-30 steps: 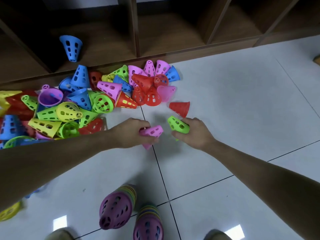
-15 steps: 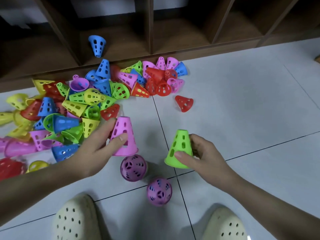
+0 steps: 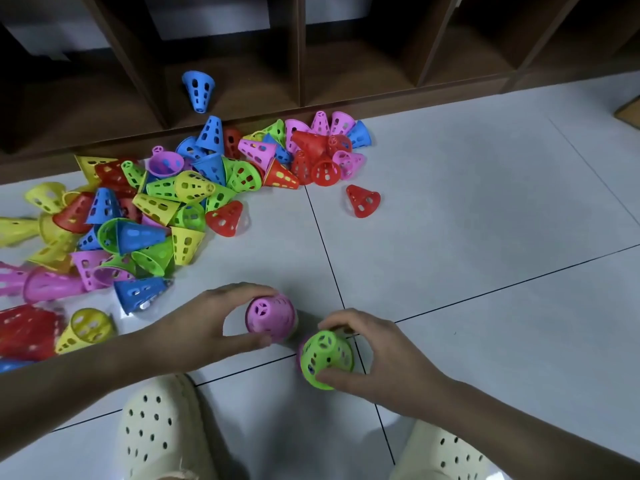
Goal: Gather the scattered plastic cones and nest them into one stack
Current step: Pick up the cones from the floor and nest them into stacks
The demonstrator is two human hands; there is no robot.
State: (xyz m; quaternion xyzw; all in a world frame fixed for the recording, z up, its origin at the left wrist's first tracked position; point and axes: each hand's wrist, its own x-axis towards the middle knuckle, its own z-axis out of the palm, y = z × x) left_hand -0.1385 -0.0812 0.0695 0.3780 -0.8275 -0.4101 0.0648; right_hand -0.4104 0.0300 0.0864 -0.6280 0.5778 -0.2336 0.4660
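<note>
Pink plastic fills the left hand's [image 3: 207, 327] grip: fingers above and thumb below curl round a pink cone [image 3: 270, 320] that stands tip-up on the white tiled floor [image 3: 485, 237]. Just to the right of that grip, the right hand [image 3: 374, 355] curls round a green cone [image 3: 325, 355], also tip-up, with a sliver of purple showing at its lower left edge; what lies beneath it cannot be told. The two cones stand close together, nearly touching.

Beyond the left grip and away to its left lies the loose pile of cones [image 3: 166, 209], red, yellow, green, blue and pink, tumbled against the foot of a dark wooden shelf [image 3: 298, 64]. One blue cone [image 3: 198, 86] sits inside a shelf compartment. A lone red cone [image 3: 363, 200] lies apart, beyond the right grip. Nearer than both grips are two cream perforated clogs [image 3: 162, 431].
</note>
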